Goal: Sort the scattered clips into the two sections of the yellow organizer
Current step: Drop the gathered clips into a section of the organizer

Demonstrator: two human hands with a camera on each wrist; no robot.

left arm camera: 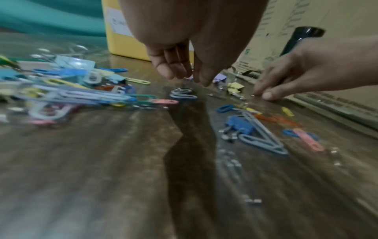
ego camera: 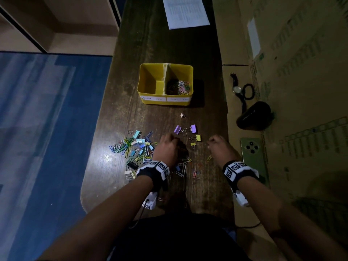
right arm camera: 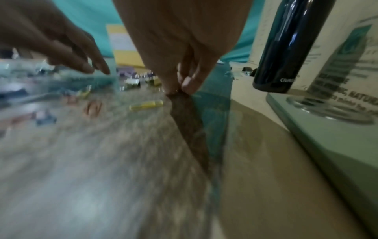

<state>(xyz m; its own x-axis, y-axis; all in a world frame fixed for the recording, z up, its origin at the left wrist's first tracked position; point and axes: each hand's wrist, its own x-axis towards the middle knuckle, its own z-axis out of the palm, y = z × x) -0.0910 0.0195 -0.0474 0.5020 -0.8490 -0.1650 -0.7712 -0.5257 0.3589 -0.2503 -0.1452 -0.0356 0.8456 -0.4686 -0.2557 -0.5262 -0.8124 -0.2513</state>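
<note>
The yellow organizer [ego camera: 150,101] stands mid-table; its left section is bare and its right section holds coloured paper clips [ego camera: 180,87]. A mixed pile of clips [ego camera: 135,147] lies left of my left hand [ego camera: 169,142]. Purple binder clips [ego camera: 193,128] and yellow binder clips [ego camera: 198,137] lie between the organizer and my hands. In the left wrist view my left hand [left arm camera: 184,77] hovers over the table, fingers relaxed and holding nothing. My right hand [right arm camera: 180,91] pinches thumb and forefinger on a small clip at the table top, too blurred to identify. A yellow paper clip [right arm camera: 146,104] lies beside it.
To the right, on cardboard [ego camera: 301,72], lie a green phone [ego camera: 252,151], a black bottle [ego camera: 254,115] and a wristwatch [ego camera: 236,87]. A printed sheet [ego camera: 185,12] lies at the table's far end. The table's left edge drops to blue floor [ego camera: 47,110].
</note>
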